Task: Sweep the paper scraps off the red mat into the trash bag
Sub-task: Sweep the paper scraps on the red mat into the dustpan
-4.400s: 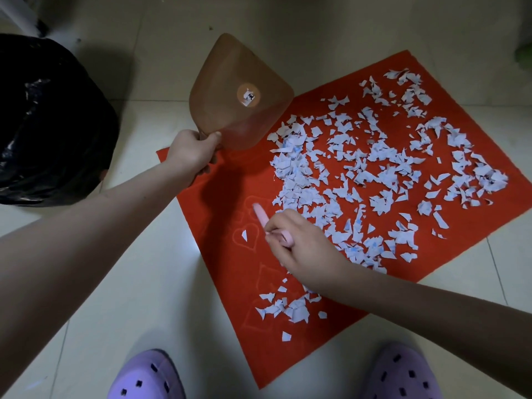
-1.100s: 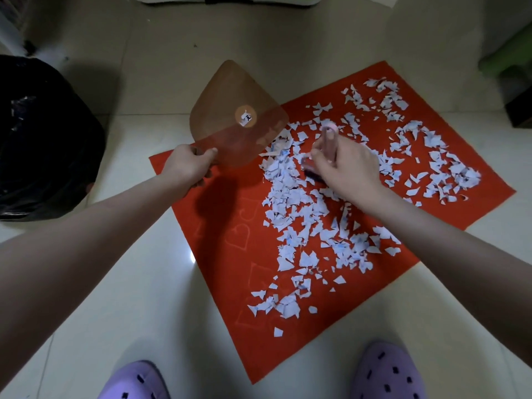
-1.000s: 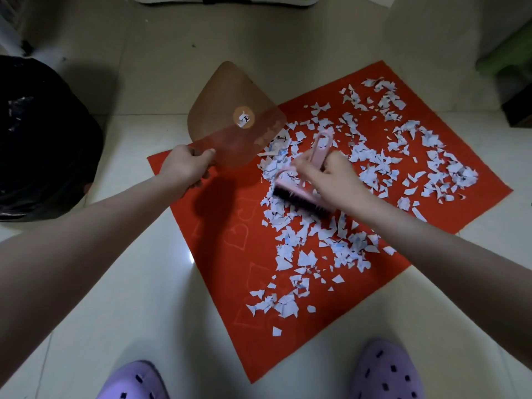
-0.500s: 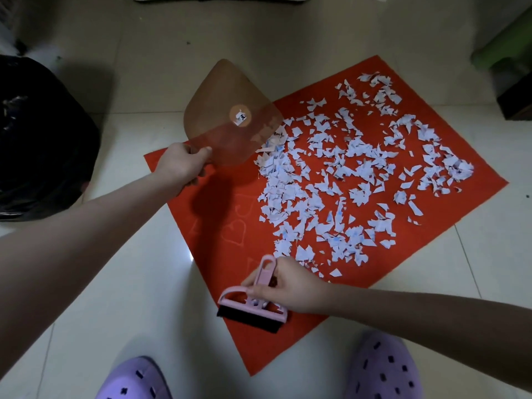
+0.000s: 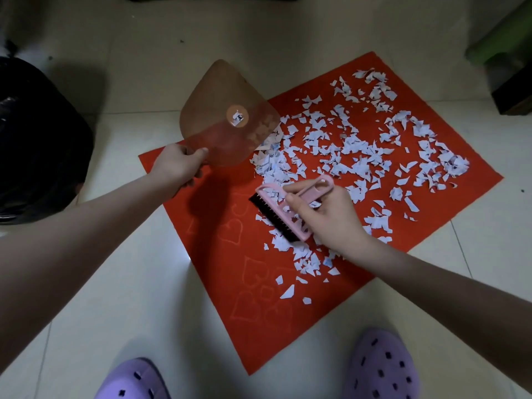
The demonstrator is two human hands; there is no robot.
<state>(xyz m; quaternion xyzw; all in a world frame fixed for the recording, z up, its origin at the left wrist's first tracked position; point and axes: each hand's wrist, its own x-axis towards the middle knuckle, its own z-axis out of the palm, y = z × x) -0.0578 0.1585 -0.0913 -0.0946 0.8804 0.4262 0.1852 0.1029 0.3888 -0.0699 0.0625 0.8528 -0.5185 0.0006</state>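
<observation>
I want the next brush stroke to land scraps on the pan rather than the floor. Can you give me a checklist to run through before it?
1. Brush held firmly: the right hand grips the pink brush by its handle. Ok.
2. Bristles down on the red mat: they look to be touching it. Ok.
3. Dustpan ready: the left hand holds the brown dustpan tilted, and whether its edge meets the mat is unclear. Cannot tell.
4. Scraps gathered: the paper scraps are spread across most of the mat. Not ok.
5. Trash bag within reach: it sits on the floor left of the mat. Ok.
</observation>
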